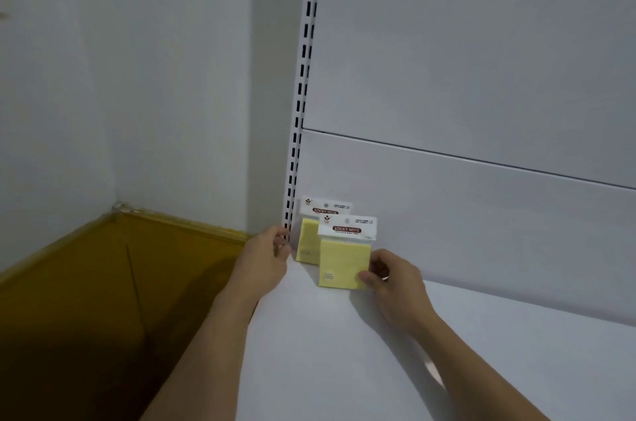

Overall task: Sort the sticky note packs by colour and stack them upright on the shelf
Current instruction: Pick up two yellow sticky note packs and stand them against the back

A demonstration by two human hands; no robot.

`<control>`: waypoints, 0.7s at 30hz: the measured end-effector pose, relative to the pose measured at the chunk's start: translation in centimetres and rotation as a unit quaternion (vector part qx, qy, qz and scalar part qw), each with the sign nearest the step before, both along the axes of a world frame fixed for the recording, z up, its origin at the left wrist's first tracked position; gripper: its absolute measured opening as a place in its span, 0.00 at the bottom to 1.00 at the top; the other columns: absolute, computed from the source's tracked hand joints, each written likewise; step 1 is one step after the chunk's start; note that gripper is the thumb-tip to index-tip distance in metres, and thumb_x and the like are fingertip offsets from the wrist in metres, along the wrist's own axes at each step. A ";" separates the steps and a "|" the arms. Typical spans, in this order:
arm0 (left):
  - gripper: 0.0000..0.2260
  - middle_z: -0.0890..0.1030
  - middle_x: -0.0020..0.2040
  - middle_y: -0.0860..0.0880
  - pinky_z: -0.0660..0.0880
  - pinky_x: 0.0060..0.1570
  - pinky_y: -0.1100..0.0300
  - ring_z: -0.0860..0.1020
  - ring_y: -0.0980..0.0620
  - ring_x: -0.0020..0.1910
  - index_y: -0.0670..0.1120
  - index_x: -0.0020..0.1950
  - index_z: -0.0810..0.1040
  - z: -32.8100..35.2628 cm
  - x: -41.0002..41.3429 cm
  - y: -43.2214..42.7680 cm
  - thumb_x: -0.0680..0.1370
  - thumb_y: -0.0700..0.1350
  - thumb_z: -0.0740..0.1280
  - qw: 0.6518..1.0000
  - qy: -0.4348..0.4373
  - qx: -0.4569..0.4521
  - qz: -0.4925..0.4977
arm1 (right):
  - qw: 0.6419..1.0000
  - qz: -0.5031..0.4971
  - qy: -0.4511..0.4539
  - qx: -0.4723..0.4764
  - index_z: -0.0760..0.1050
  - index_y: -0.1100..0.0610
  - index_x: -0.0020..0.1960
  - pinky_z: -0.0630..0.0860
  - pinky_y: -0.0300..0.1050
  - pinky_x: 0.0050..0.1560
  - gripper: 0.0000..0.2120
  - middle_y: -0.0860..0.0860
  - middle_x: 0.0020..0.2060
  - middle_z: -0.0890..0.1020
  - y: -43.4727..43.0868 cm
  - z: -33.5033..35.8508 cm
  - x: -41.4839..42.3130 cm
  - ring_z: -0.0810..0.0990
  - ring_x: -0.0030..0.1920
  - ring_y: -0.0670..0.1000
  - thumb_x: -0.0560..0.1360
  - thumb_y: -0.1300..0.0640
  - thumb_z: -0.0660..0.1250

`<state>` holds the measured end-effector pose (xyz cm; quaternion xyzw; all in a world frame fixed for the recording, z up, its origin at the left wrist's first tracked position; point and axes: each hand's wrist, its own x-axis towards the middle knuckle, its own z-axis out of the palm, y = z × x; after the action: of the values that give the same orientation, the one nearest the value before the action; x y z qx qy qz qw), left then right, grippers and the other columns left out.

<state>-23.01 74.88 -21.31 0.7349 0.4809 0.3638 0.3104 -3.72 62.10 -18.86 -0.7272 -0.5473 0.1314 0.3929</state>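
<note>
A square pack of pale yellow sticky notes with a white card top (pixel 345 260) is being stood up on the flat white shelf (pixel 430 351), a little below the middle of the frame. It is held at its lower right corner by the right hand (pixel 392 277), with the thumb on the front and the other fingers behind, so the grip is closed on the pack. A second yellow sticky note pack of the same kind (pixel 307 241) is standing just behind it and a bit to the left, close to the white metal post with two rows of dark slots (pixel 303 76). The left hand (pixel 266 259) is curled beside that back pack, at the left edge of the shelf; whether it is touching the pack or only the post cannot be told. To do this step well, the front pack should be slid back until it is pressed flat against the one behind, with the bottom edges lined up. It should be let go of slowly, since a thin pack can tip over. The packs look smooth and shiny, as if wrapped in clear plastic. The shelf and the white back panel (pixel 481 59) look hard and smooth. A dark yellow floor (pixel 86 300) is seen at the lower left.
</note>
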 end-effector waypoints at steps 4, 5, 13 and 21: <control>0.16 0.78 0.58 0.50 0.71 0.55 0.62 0.75 0.55 0.54 0.47 0.67 0.72 0.1 -0.3 -0.1 0.79 0.41 0.64 0.999 0.004 -0.017 -0.034 | 0.999 -0.018 0.034 -0.003 0.78 0.57 0.44 0.69 0.31 0.37 0.02 0.50 0.39 0.82 2.2 0.0 -1.4 0.79 0.42 0.50 0.71 0.62 0.70; 0.17 0.78 0.60 0.50 0.71 0.56 0.62 0.75 0.55 0.55 0.47 0.68 0.72 0.1 -0.3 -0.2 0.79 0.41 0.64 0.999 0.008 -0.017 -0.040 | 0.999 -0.027 0.040 0.000 0.78 0.58 0.44 0.69 0.32 0.38 0.03 0.51 0.39 0.82 2.7 -0.1 -1.8 0.79 0.43 0.51 0.72 0.61 0.70; 0.24 0.77 0.62 0.53 0.71 0.60 0.60 0.73 0.55 0.61 0.49 0.71 0.69 0.3 0.0 -0.6 0.76 0.46 0.70 0.998 0.019 -0.020 -0.057 | 0.990 -0.072 0.104 0.055 0.74 0.56 0.45 0.71 0.32 0.37 0.08 0.47 0.37 0.80 3.8 -1.7 -2.8 0.78 0.39 0.45 0.70 0.61 0.72; 0.13 0.81 0.48 0.55 0.74 0.53 0.60 0.78 0.57 0.50 0.49 0.58 0.81 0.3 0.4 0.0 0.74 0.45 0.72 0.998 0.033 0.015 -0.048 | 0.995 -0.071 0.044 0.048 0.73 0.52 0.46 0.74 0.43 0.41 0.07 0.44 0.36 0.79 4.3 -1.9 -2.7 0.78 0.38 0.46 0.71 0.56 0.71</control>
<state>-22.63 74.84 -21.03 0.7732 0.4496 0.3316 0.3001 -6.46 66.43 -20.80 -0.7381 -0.4825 0.1085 0.4589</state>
